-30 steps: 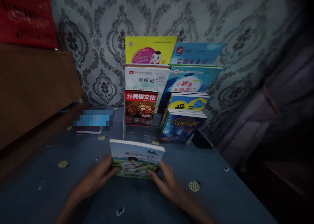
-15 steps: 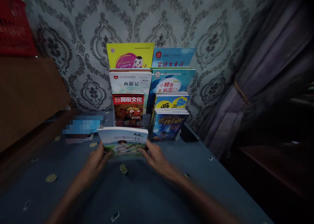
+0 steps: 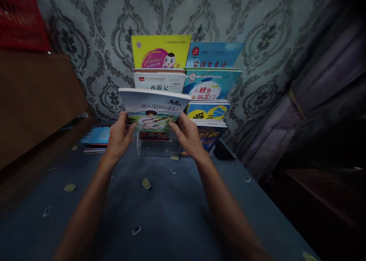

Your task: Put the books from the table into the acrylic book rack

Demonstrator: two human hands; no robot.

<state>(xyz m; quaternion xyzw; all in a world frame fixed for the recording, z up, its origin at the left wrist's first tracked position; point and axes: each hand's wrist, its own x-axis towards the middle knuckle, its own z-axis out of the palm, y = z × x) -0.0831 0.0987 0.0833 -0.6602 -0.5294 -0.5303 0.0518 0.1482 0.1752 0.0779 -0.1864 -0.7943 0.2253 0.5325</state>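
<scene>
A paperback book (image 3: 151, 110) with a guitar player on its cover is held up, tilted, by both hands. My left hand (image 3: 120, 136) grips its left edge, thumb on the front. On the right edge my right hand (image 3: 187, 133) is closed the same way. Right behind the book stands a clear stepped stand (image 3: 139, 146) with books in two columns. The held book hides most of the dark red book (image 3: 154, 135) in the front left tier and part of the white book (image 3: 160, 79) behind it. My right hand partly covers a dark blue book (image 3: 213, 135).
A yellow book (image 3: 161, 47) and a blue book (image 3: 220, 53) stand at the back against the patterned wall. A few books (image 3: 98, 139) lie flat at left, beside a brown box (image 3: 37, 104) under a red basket (image 3: 23, 20). A curtain (image 3: 323, 85) hangs at right.
Both hands have raised the guitar-cover book and moved it forward, from low before the stand to in front of its left column. The view has shifted slightly.
</scene>
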